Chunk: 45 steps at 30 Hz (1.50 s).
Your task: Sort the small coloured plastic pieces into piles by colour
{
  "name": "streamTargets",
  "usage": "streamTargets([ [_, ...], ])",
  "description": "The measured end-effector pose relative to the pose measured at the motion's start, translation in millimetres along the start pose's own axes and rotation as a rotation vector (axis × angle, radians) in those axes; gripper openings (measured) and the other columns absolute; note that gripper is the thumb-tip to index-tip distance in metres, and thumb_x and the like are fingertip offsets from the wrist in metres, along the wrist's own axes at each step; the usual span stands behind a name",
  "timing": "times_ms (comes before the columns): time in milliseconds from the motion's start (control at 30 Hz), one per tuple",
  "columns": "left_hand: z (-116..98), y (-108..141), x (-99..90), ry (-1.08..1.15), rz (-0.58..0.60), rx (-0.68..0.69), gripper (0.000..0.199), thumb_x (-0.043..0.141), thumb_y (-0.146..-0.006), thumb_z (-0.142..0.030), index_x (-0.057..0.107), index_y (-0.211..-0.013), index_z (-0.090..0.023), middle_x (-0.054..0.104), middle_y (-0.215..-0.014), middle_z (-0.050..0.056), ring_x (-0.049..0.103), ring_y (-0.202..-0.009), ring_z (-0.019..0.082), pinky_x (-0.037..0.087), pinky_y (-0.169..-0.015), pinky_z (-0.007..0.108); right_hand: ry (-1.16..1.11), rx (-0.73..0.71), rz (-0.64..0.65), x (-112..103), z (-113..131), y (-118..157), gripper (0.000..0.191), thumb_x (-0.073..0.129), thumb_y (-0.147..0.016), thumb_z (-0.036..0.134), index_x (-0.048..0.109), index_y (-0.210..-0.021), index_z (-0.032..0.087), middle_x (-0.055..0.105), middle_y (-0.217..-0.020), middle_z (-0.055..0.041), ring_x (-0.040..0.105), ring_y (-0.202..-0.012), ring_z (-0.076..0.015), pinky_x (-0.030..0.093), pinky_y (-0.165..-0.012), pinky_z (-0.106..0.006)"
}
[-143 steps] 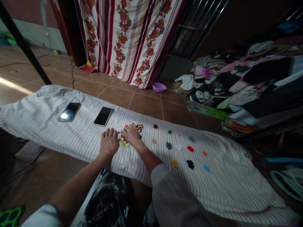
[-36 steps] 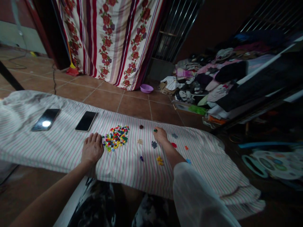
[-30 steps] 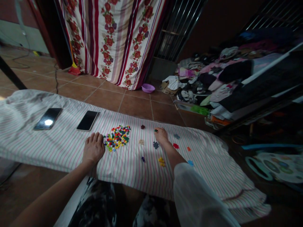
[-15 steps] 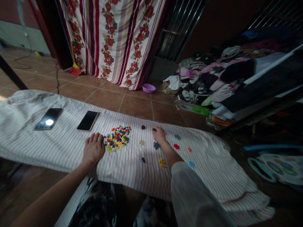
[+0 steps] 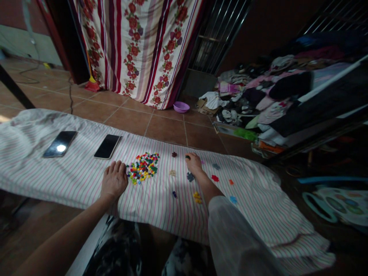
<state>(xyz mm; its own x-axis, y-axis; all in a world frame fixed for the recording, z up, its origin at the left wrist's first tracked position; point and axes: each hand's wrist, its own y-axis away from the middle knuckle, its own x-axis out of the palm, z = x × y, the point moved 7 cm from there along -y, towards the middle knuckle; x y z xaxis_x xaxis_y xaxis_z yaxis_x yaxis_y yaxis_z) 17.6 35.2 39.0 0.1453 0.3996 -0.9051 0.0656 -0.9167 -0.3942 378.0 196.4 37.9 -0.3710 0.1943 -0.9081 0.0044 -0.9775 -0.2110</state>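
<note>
**Curled at dark green pieces (image 5: 187, 156) with the right hand (image 5: 194, 164); spread flat beside the mixed pile (image 5: 142, 170) with the left hand (image 5: 114, 179)**

Bends the fingers of the right hand down close to the striped cloth (image 5: 161, 209), nearly closed at the dark green pieces; cannot tell from this view whether pinching them or only touching; hides part of them behind the fingers. Lies palm down on the striped cloth with the left hand, fingers extended and close together, holding nothing visible; sits just beside the multicoloured mixed pile, too close to tell whether touching.

Shows around the right hand, set out in small separate groups on the striped cloth: to the left in view, a brown cluster (image 5: 174, 154) and a beige cluster (image 5: 172, 173); just below the hand, a dark grey cluster (image 5: 190, 176); nearer the body, a dark purple cluster (image 5: 174, 194) and a yellow cluster (image 5: 197, 197); beyond the forearm to the right, a blue-grey cluster (image 5: 216, 166), a red cluster (image 5: 215, 178), an orange cluster (image 5: 231, 182) and a bright blue cluster (image 5: 233, 199); close by the wrist, a partly hidden pink cluster (image 5: 202, 162).

Includes two phones, lying apart left of the mixed pile: a nearer phone (image 5: 107, 146) and a farther phone (image 5: 59, 144), reflecting a bright spot; also, on the tiled floor beyond, a purple basin (image 5: 181, 107) near the flowered curtain (image 5: 146, 50).
</note>
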Motion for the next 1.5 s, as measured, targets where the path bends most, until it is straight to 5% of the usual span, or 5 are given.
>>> streamTargets([
  [933, 0.0, -0.9, -1.8, 0.02, 0.017, -0.03, 0.036, 0.042, -0.088, -0.022, 0.06, -0.119, -0.016, 0.059, -0.132, 0.018, 0.045, -0.132, 0.034, 0.037, -0.105, 0.051, -0.021, -0.039, -0.071, -14.4, 8.0, 3.7, 0.029, 0.05, -0.08, 0.013, 0.073, -0.098, 0.018, 0.071, -0.102, -0.0093, 0.062, -0.098, -0.0216, 0.046, -0.095, -0.034],
  [1133, -0.5, -2.3, -3.7, 0.025, 0.035, -0.047, 0.035, 0.04, -0.089, -0.023, 0.061, -0.117, -0.016, 0.059, -0.132, 0.017, 0.045, -0.133, 0.033, 0.037, -0.105, 0.05, -0.072, -0.176, -0.079, -18.8, 54.7, 11.7, 0.031, 0.048, -0.086, 0.015, 0.073, -0.104, 0.018, 0.069, -0.107, -0.0099, 0.06, -0.102, -0.0223, 0.045, -0.096, -0.033],
  [1500, 0.7, -2.2, -1.2, 0.036, 0.034, -0.047, 0.037, 0.04, -0.09, -0.024, 0.061, -0.12, -0.018, 0.058, -0.133, 0.016, 0.045, -0.132, 0.033, 0.036, -0.105, 0.05, -0.231, -0.592, 0.121, 22.1, 199.8, 55.1, 0.026, 0.052, -0.092, 0.016, 0.075, -0.104, 0.022, 0.07, -0.1, -0.0063, 0.06, -0.097, -0.0194, 0.045, -0.092, -0.032],
])
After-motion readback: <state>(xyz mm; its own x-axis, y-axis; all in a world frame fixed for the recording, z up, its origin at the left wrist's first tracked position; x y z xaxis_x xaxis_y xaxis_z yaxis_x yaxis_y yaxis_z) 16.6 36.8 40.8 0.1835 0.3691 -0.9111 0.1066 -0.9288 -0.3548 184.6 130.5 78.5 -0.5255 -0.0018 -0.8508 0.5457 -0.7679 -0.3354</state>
